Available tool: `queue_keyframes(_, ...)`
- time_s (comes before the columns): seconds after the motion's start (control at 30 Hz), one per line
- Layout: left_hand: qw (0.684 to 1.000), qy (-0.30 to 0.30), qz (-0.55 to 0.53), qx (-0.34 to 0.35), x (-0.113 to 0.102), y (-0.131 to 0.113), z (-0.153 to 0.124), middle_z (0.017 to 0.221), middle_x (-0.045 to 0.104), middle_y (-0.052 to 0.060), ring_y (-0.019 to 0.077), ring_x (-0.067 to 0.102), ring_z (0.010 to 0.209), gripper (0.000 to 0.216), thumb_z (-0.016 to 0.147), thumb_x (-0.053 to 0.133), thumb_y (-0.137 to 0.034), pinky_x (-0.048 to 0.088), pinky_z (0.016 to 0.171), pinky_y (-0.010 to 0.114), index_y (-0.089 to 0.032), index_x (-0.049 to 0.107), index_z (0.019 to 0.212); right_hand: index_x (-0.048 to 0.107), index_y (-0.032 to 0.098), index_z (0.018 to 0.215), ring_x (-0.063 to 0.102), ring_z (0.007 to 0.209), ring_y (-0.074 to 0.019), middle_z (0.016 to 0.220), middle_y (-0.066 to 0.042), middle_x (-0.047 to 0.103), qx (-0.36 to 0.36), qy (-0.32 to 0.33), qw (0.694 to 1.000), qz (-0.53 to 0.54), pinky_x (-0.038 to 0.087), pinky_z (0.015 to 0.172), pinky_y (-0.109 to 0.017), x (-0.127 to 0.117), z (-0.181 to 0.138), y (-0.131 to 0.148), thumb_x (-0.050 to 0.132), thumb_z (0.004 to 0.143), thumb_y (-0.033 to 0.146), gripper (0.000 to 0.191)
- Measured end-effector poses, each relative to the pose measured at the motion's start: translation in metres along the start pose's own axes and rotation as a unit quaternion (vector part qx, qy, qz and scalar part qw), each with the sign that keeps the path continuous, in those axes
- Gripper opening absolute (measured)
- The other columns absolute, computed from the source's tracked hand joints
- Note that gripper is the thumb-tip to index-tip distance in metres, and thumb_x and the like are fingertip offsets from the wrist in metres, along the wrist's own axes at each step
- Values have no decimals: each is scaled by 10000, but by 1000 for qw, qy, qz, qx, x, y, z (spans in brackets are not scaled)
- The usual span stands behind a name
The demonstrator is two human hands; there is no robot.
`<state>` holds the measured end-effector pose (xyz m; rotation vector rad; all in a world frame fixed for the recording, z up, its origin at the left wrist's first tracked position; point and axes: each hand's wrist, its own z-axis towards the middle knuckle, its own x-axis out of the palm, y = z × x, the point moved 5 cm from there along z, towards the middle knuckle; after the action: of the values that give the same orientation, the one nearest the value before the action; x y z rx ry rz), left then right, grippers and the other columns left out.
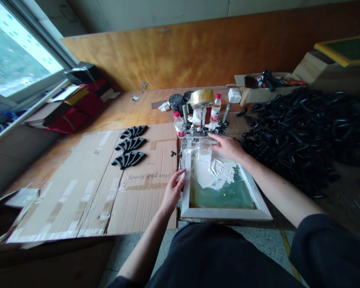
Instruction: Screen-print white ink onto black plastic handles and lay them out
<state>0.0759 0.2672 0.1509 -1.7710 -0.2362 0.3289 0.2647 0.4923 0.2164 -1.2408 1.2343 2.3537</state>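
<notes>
A white-framed printing screen [259,210] with green mesh lies in front of me, a smear of white ink [213,173] across its far half. My left hand [174,191] grips the screen's left frame rail, fingers curled over the edge. My right hand [228,147] reaches to the far end of the screen and closes on a squeegee [204,149] whose pale blade rests on the mesh. The screen's far end is clamped in a metal hinge fixture [202,130].
Flattened cardboard [87,192] covers the table's left side, with three rows of black curved parts [129,145] on it. A big heap of the same black parts [306,132] lies at right. Two bottles [179,125], a tape roll [201,98] and boxes stand behind the screen.
</notes>
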Motion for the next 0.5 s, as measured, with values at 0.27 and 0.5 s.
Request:
queue_keyframes(0.27, 972, -35, -173, 156, 14, -117, 37, 979, 674, 58, 147, 636, 808, 481, 862, 480, -616, 504, 670, 252, -193, 624, 1040, 660, 167, 886, 576, 631, -173, 744, -65, 665, 225, -81, 969, 66, 453, 628, -314, -7, -70, -101, 465, 926, 414, 318)
queue_keyframes(0.5, 977, 21, -202, -72, 61, -40, 16, 819, 687, 82, 161, 648, 695, 533, 809, 563, -627, 485, 577, 248, -144, 589, 1032, 599, 156, 886, 581, 957, -259, 934, -131, 660, 73, 87, 981, -156, 432, 836, -357, 96, -113, -1, 600, 889, 286, 130)
